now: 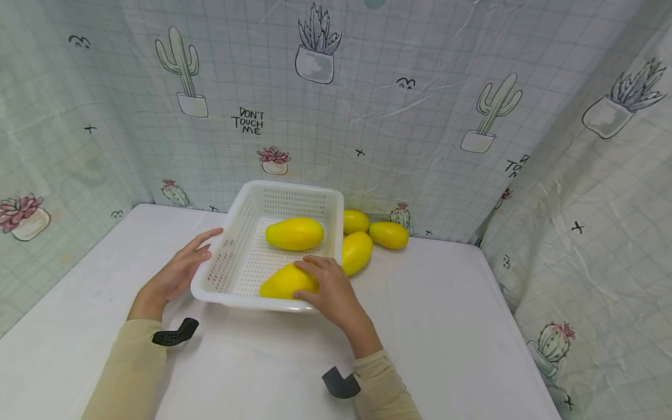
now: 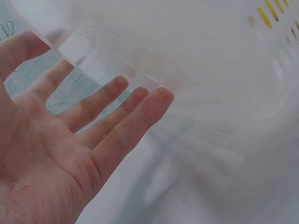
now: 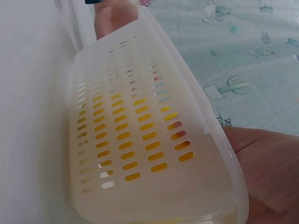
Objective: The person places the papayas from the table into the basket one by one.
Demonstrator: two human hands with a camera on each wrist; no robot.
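A white slotted plastic basket (image 1: pixel 214 265) stands on the table, with one yellow mango (image 1: pixel 295 234) lying toward its far side. Near the basket's front right corner, my right hand (image 1: pixel 331 289) reaches over the rim and grips a second mango (image 1: pixel 278 284) from above, thumb on the near side. Through the slots of the basket wall (image 3: pixel 140 191), yellow shows in the right wrist view. My left hand (image 1: pixel 178 271) is at the basket's left side, fingertips right at the rim. Its fingers (image 2: pixel 126 121) are extended along the outer wall in the left wrist view.
Just right of the basket lie three more mangoes: one behind (image 1: pixel 357 221), one close to the wall (image 1: pixel 358 254) and one farther right (image 1: pixel 389 235). A cactus-print curtain (image 1: pixel 367 116) hangs behind and beside the white table (image 1: pixel 446 326).
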